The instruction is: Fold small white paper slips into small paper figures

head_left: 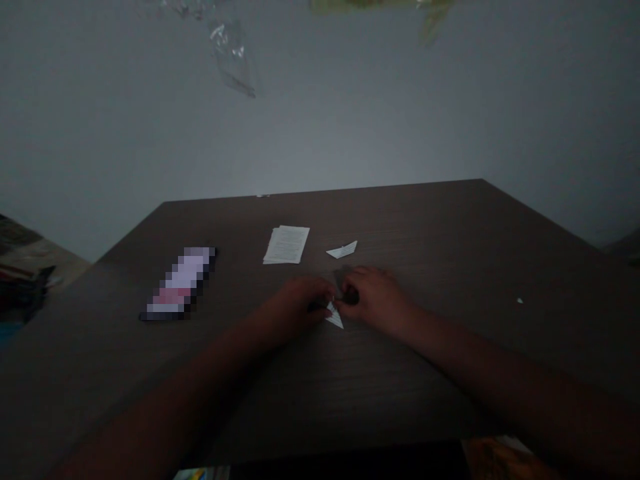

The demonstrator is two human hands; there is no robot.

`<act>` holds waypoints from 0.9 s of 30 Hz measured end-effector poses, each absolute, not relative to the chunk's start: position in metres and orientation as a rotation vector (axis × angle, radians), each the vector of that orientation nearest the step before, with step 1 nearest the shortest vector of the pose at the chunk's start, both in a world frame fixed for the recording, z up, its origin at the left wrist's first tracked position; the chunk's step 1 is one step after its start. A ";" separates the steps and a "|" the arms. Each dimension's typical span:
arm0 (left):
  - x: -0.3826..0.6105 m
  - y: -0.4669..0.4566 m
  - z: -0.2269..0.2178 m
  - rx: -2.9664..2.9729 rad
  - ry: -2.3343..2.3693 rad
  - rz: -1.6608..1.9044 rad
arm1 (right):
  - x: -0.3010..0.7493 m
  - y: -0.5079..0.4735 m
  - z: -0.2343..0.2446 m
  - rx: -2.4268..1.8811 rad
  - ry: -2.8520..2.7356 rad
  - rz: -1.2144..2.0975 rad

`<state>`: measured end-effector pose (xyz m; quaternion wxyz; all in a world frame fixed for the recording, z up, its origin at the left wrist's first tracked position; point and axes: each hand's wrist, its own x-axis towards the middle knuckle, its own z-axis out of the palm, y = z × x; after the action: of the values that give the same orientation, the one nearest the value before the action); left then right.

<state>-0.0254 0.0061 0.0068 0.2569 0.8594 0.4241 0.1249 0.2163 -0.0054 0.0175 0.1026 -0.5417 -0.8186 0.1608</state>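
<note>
A small folded piece of printed paper (335,317) is pinched between my two hands, just over the middle of the table. My left hand (303,303) grips its left side with thumb and fingers. From the other side, the fingertips of my right hand (373,297) close on its upper part, which they mostly hide. Just beyond my hands lies a folded paper boat (343,251), apart from them. To its left rests a stack of printed paper sheets (287,245), slightly fanned at the edges.
On the left of the brown wooden table (440,227) lies a phone (183,283) with its screen blurred out. A tiny white scrap (520,301) sits at the right. Behind the table's far edge rises a pale wall (350,120) with clear plastic (233,57) hanging on it.
</note>
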 end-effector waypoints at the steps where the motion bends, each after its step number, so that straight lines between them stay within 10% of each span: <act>1: -0.025 0.005 0.009 2.296 1.156 0.346 | 0.216 -0.005 0.017 -1.602 -2.410 0.470; 27: -0.030 0.012 0.012 2.323 1.298 0.328 | 0.219 0.007 0.007 -1.614 -2.328 0.362</act>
<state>-0.0301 0.0117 0.0116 0.2282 0.8435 0.4714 0.1192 0.2190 0.0071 0.0067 0.1425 -0.5594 -0.8069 0.1256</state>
